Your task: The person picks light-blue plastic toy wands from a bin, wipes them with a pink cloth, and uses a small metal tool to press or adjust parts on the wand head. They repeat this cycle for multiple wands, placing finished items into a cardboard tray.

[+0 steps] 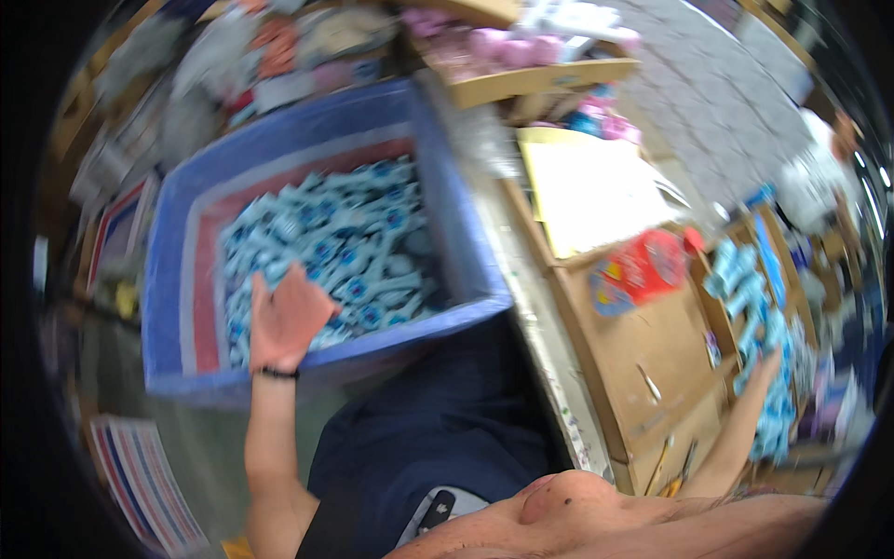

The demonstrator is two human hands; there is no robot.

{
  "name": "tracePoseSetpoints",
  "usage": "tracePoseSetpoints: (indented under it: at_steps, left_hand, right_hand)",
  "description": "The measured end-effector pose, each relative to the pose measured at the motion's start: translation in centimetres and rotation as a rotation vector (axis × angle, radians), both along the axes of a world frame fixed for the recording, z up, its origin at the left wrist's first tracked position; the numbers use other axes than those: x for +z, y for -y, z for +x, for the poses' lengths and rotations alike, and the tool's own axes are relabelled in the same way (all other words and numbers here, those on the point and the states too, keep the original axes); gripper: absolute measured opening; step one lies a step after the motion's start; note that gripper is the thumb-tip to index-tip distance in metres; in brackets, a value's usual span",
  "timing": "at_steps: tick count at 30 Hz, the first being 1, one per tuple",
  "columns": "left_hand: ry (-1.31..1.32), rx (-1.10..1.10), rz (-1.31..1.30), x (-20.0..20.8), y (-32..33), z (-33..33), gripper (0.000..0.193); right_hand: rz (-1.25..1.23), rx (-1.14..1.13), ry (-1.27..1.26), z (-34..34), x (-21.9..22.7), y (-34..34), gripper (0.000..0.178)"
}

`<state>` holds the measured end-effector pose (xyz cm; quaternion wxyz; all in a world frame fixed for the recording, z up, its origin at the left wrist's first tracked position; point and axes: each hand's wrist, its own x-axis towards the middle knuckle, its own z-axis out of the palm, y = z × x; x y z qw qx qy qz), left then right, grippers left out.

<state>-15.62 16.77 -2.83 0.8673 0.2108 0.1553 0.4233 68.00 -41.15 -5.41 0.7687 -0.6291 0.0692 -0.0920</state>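
Observation:
My left hand [291,317], a dark band at its wrist, is over the near left part of a big blue bin [456,312]. Its fingers look spread, though blurred, and I see nothing held in them. Below it, a heap of light-blue plastic pieces [321,219] with darker blue round parts fills the bin's bottom. Far to the right, my right hand [765,365] reaches among light-blue tube-shaped pieces [745,293] piled beside and in a cardboard box. Its fingertips are hidden among the pieces, so their grip is unclear.
Between the hands runs a bench with an open cardboard tray [643,373], a red package [643,265] and white-and-yellow sheets [591,191]. Pink parts fill a carton [540,84] beyond. Bags and clutter crowd the far left; a striped panel [149,484] lies low at left.

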Motion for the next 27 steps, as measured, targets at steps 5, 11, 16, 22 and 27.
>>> tracePoseSetpoints:
  at_steps: [5, 11, 16, 22, 27]
  left_hand:
    - [0.022, 0.034, 0.048, -0.3, -6.8, -3.0, 0.088]
    - [-2.461, -0.058, 1.492, 2.0, -9.7, -2.5, 0.055]
    - [-2.153, 0.104, 1.822, 3.6, -7.7, -2.4, 0.007]
    - [-2.272, -0.118, 1.658, 2.4, -7.4, -2.5, 0.009]
    - [-1.442, 0.081, 1.021, 0.3, -8.2, -3.0, 0.044]
  right_hand:
    - [-0.499, -0.354, 0.273, -6.6, 3.3, -2.0, 0.042]
    - [-0.66, -0.081, 0.809, -26.6, 10.2, -15.8, 0.028]
    - [-1.349, 1.05, 1.453, -45.3, 12.4, -38.6, 0.024]
    - [-1.36, 1.965, 1.148, -56.2, -6.5, -63.9, 0.028]
    - [-1.885, 1.831, 1.383, -57.7, -23.1, -69.0, 0.039]
